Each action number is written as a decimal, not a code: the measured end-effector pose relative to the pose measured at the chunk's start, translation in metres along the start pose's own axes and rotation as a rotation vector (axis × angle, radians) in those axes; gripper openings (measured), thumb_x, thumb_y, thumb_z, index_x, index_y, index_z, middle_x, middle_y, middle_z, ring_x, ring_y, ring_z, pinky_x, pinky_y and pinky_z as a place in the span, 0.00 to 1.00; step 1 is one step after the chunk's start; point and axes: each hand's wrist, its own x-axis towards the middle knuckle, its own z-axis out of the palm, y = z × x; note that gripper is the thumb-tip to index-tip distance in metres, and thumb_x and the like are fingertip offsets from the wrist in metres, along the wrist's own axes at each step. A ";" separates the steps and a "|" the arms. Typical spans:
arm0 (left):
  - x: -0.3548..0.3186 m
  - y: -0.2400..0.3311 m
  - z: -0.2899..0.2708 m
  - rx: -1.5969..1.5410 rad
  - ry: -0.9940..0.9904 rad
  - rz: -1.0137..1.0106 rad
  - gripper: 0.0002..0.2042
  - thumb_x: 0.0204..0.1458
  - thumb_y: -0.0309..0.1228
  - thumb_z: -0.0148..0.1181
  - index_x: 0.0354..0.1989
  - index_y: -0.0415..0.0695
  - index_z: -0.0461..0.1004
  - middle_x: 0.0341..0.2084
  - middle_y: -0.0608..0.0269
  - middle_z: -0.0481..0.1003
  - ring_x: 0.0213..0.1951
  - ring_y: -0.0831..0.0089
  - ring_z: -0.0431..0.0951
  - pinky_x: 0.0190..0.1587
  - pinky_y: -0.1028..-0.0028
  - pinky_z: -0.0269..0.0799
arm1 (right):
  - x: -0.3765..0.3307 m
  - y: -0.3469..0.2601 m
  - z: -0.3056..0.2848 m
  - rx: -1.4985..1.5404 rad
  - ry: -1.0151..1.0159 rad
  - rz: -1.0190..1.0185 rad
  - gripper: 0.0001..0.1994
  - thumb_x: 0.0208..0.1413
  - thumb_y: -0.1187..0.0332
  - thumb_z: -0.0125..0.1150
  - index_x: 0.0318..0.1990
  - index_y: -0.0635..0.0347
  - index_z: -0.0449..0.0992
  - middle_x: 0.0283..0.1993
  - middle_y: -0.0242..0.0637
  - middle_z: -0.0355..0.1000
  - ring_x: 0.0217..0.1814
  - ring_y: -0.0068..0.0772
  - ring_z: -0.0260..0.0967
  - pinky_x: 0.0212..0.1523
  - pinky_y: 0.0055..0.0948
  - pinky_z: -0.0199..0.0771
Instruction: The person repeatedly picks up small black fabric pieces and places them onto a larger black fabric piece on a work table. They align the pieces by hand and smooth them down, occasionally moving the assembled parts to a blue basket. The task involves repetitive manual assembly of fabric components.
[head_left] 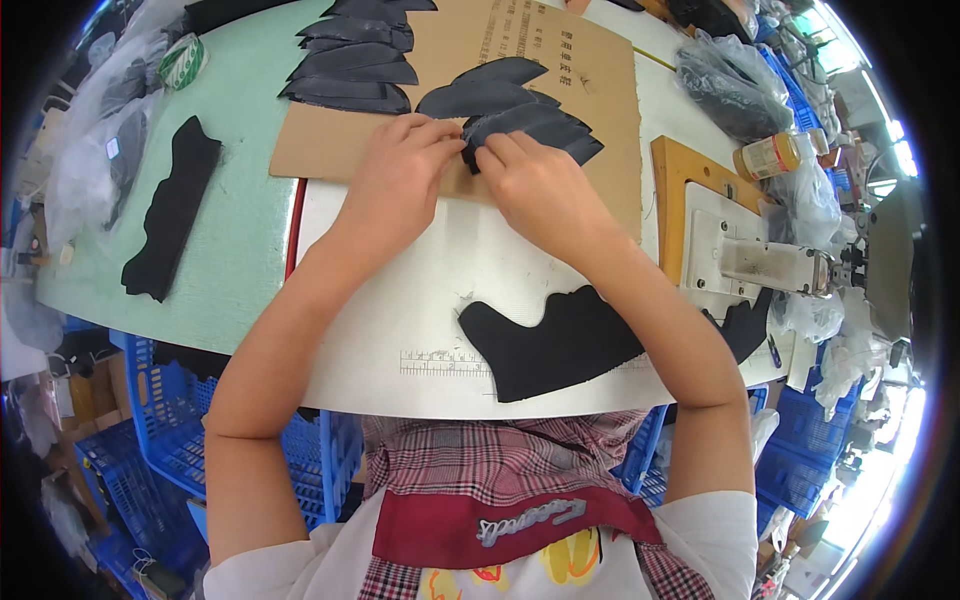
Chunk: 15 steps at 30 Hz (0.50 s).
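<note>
My left hand (pixel 400 170) and my right hand (pixel 540 185) meet over a sheet of brown cardboard (pixel 450 60), both with bent, closed fingers. Their fingertips pinch the near end of a shiny black curved piece (pixel 525 124), which partly overlaps others like it. The exact grip is hidden behind the fingers. To the left on the cardboard lies another overlapping row of black curved pieces (pixel 345 92). Nearer me, between my forearms, a matte black cut piece (pixel 550 345) with a notched upper edge rests flat on the white table (pixel 370 300).
A sewing machine's metal arm (pixel 770 263) and a wooden board (pixel 672 200) stand on the right, with a jar (pixel 768 157) behind. A long black piece (pixel 172 210) and a roll of green tape (pixel 184 62) lie on the green surface at left. Blue crates (pixel 165 420) sit below the table.
</note>
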 end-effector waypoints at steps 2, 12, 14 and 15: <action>0.001 0.000 -0.001 0.004 -0.028 -0.002 0.13 0.51 0.16 0.54 0.45 0.35 0.77 0.50 0.58 0.76 0.54 0.57 0.70 0.58 0.62 0.64 | 0.001 0.003 -0.002 -0.076 -0.076 -0.098 0.06 0.39 0.76 0.61 0.29 0.64 0.74 0.29 0.38 0.70 0.35 0.35 0.72 0.33 0.29 0.75; 0.002 0.001 0.000 0.091 -0.054 0.003 0.12 0.51 0.17 0.54 0.43 0.36 0.78 0.51 0.60 0.75 0.56 0.60 0.70 0.60 0.62 0.61 | 0.014 0.005 -0.001 -0.055 -0.110 -0.115 0.02 0.44 0.74 0.60 0.24 0.63 0.75 0.24 0.38 0.72 0.29 0.37 0.73 0.31 0.30 0.75; 0.003 0.004 -0.001 0.133 -0.066 0.041 0.11 0.51 0.19 0.55 0.43 0.36 0.78 0.51 0.60 0.75 0.56 0.61 0.69 0.61 0.61 0.60 | 0.011 0.009 0.001 0.126 0.010 0.095 0.03 0.44 0.74 0.61 0.25 0.63 0.77 0.24 0.38 0.74 0.31 0.36 0.75 0.31 0.30 0.75; 0.003 0.006 -0.002 0.156 -0.075 0.057 0.11 0.52 0.20 0.56 0.43 0.36 0.77 0.51 0.60 0.75 0.56 0.61 0.69 0.62 0.60 0.60 | 0.010 0.013 0.003 0.245 0.096 0.212 0.02 0.44 0.74 0.61 0.25 0.62 0.78 0.25 0.38 0.74 0.31 0.35 0.75 0.31 0.30 0.74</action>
